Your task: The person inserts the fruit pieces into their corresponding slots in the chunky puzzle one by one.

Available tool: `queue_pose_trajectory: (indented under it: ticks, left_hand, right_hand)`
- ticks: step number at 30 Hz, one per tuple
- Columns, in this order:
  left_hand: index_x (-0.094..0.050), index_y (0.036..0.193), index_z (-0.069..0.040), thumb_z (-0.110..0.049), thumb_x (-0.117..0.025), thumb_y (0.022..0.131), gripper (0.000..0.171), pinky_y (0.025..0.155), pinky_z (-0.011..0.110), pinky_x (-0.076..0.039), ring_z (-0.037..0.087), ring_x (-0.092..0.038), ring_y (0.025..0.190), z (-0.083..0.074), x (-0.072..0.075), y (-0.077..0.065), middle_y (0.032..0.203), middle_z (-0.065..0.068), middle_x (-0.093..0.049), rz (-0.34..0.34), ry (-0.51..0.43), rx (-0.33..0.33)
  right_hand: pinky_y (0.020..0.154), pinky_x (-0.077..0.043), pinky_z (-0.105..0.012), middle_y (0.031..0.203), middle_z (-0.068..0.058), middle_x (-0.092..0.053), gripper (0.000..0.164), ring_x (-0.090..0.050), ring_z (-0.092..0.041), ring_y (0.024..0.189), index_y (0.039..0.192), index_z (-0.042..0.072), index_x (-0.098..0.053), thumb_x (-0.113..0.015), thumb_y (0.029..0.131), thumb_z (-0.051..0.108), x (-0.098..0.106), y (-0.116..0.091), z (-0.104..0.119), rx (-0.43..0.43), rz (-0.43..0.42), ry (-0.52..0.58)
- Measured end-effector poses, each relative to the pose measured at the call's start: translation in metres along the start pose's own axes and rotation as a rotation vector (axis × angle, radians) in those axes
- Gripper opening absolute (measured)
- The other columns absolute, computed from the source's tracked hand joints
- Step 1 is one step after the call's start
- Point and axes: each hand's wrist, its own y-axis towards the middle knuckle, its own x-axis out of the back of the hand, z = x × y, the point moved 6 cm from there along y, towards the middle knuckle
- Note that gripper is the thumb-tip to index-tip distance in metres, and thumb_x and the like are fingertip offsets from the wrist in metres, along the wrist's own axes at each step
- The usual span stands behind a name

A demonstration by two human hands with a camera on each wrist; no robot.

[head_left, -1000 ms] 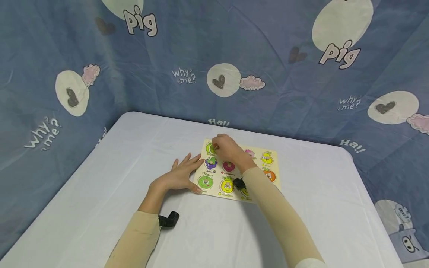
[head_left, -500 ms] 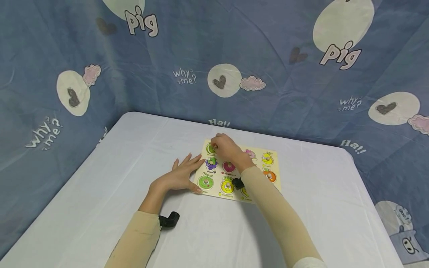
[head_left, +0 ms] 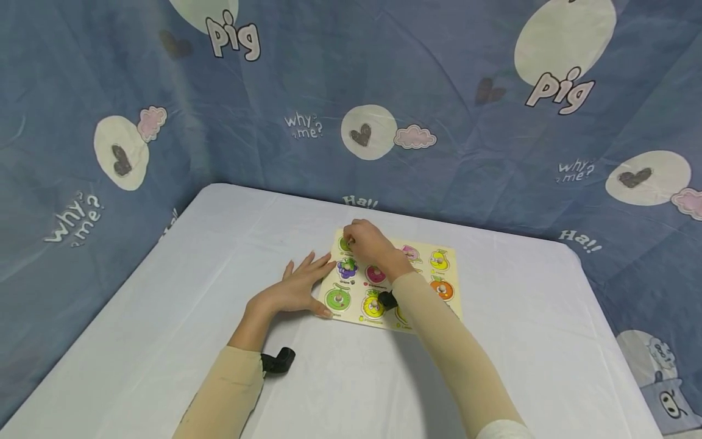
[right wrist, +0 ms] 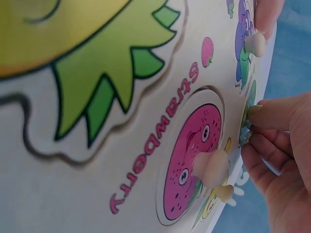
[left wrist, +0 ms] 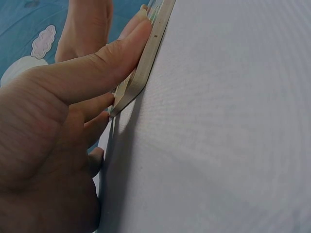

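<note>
A pale wooden fruit knob puzzle board (head_left: 355,294) lies flat on the white table. My left hand (head_left: 293,288) rests at its left edge with fingers spread and straight. In the left wrist view, the thumb (left wrist: 109,65) lies along the board's near edge. Reaching over the board, my right hand (head_left: 372,242) pinches a round green fruit piece (head_left: 343,245) at the far left corner. Its fingers hide most of that piece and its knob. Just nearer sits a purple grape piece (head_left: 347,268). A strawberry piece (right wrist: 177,170) with a wooden knob shows in the right wrist view.
Other pieces sit in the board: a green melon (head_left: 337,299), a pineapple (head_left: 373,306), an orange (head_left: 442,289) and a yellow pear (head_left: 439,260). The right forearm covers part of the board. A blue printed cloth (head_left: 274,152) hangs behind the table (head_left: 219,244).
My right hand has shifted slightly left at the corner piece, and less of the green shows now. My left hand stays in place at the board's edge.
</note>
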Motion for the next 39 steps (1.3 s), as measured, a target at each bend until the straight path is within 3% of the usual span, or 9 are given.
queue_pose_trajectory:
  ticks: [16, 29, 39]
  left_hand:
    - [-0.026, 0.158, -0.019, -0.049, -0.089, 0.064, 0.117, 0.12, 0.067, 0.01, 0.033, 0.006, 0.157, 0.001, -0.002, 0.002, 0.169, 0.001, -0.012, 0.003, 0.004, -0.002]
    - [-0.025, 0.159, -0.018, -0.049, -0.088, 0.064, 0.118, 0.119, 0.068, 0.01, 0.034, 0.006, 0.157, 0.002, -0.003, 0.003, 0.169, 0.003, -0.011, 0.005, 0.012, 0.002]
    - [-0.027, 0.158, -0.017, -0.047, -0.088, 0.065, 0.115, 0.119, 0.068, 0.01, 0.036, 0.005, 0.156, -0.001, -0.002, 0.002, 0.169, 0.004, -0.011, -0.003, 0.006, 0.011]
  right_hand:
    - [0.091, -0.054, -0.033, 0.102, -0.005, -0.065, 0.019, -0.061, -0.019, 0.094, 0.108, 0.011, -0.072, -0.058, 0.096, 0.006, -0.002, -0.005, -0.003, -0.049, 0.013, -0.009]
    - [0.092, -0.053, -0.036, 0.105, -0.005, -0.065, 0.029, -0.059, -0.019, 0.094, 0.118, 0.011, -0.071, -0.057, 0.093, 0.008, 0.002, -0.019, -0.012, -0.129, 0.009, 0.113]
    - [0.082, -0.052, -0.037, 0.1, -0.005, -0.063, 0.029, -0.055, -0.02, 0.087, 0.118, 0.01, -0.072, -0.056, 0.094, 0.008, 0.016, -0.039, -0.02, -0.11, -0.096, 0.164]
